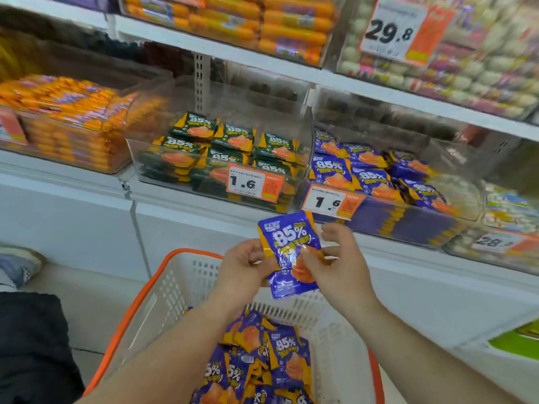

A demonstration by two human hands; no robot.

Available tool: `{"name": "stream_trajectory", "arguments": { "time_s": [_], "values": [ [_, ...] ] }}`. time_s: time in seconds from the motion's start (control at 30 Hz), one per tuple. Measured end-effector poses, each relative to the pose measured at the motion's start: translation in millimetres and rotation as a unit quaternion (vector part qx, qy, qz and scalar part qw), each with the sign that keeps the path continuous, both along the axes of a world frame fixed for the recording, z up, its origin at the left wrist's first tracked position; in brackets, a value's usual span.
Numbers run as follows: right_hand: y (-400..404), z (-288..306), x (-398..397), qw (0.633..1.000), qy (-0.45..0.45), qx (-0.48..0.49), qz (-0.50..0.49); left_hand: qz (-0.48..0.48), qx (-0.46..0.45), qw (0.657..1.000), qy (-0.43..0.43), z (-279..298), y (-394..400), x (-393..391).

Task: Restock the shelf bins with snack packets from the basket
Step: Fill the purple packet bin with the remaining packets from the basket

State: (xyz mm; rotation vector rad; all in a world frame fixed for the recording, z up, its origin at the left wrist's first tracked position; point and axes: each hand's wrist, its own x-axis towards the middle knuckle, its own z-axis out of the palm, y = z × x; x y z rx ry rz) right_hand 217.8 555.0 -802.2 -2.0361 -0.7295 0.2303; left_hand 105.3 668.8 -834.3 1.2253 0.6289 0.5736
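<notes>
While the basket (163, 290) sits below, both hands — left (243, 265), right (335, 263) — pinch one purple packet (288, 252).

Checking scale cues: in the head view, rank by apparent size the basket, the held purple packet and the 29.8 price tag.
1. Basket, largest.
2. 29.8 price tag.
3. Purple packet, similar to the tag; it is nearer, so unsure.
</notes>
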Motion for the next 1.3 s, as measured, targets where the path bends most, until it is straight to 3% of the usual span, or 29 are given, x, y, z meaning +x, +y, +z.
{"name": "stream_trajectory", "arguments": {
  "time_s": [0.1, 0.23, 0.33, 0.4, 0.43, 0.5, 0.57, 0.7, 0.8, 0.9, 1.03, 1.3],
  "values": [
    [-5.9, 11.5, -11.1, 0.995, -0.095, -0.009, 0.037, -0.013, 0.049, 0.999, -0.018, 21.1, 4.2, 12.7],
    [3.6, 20.9, -12.1, 0.981, -0.192, -0.006, -0.027, -0.056, 0.077, 0.994, -0.061, 52.4, 6.0, 30.5],
    [3.4, 25.2, -0.6, 0.979, -0.197, 0.009, -0.056, -0.088, 0.121, 0.986, -0.073, 71.0, 4.6, 44.1],
    [2.2, 29.6, 8.5, 0.983, -0.167, 0.04, -0.067, -0.076, 0.208, 0.971, -0.087, 77.1, 7.4, 52.7],
    [1.6, 33.0, 13.7, 0.982, -0.164, 0.056, -0.077, -0.04, 0.309, 0.946, -0.086, 76.4, 13.6, 58.2],
    [1.6, 43.6, 26.3, 0.976, -0.173, 0.075, -0.105, 0.055, 0.555, 0.83, -0.003, 68.1, 34.9, 71.8],
    [4.5, 58.9, 44.4, 0.973, -0.182, 0.071, -0.125, 0.086, 0.644, 0.752, 0.112, 57.6, 51.4, 79.6],
    [28.6, 94.8, 85.0, 0.975, -0.159, -0.07, -0.136, 0.073, 0.675, 0.71, 0.189, 40.4, 54.6, 89.8],
    [58.4, 104.2, 104.5, 0.975, -0.127, -0.144, -0.111, 0.084, 0.652, 0.725, 0.205, 45.8, 49.0, 91.1],
    [81.8, 98.1, 117.1, 0.969, -0.101, -0.206, -0.093, 0.058, 0.656, 0.715, 0.235, 50.5, 47.9, 88.7],
    [95.5, 87.4, 119.6, 0.927, -0.113, -0.356, -0.008, 0.036, 0.653, 0.709, 0.264, 56.4, 47.8, 84.7],
    [86.7, 83.0, 104.4, 0.896, -0.141, -0.42, 0.022, 0.017, 0.654, 0.7, 0.286, 58.7, 45.0, 84.5]
  ]
}}
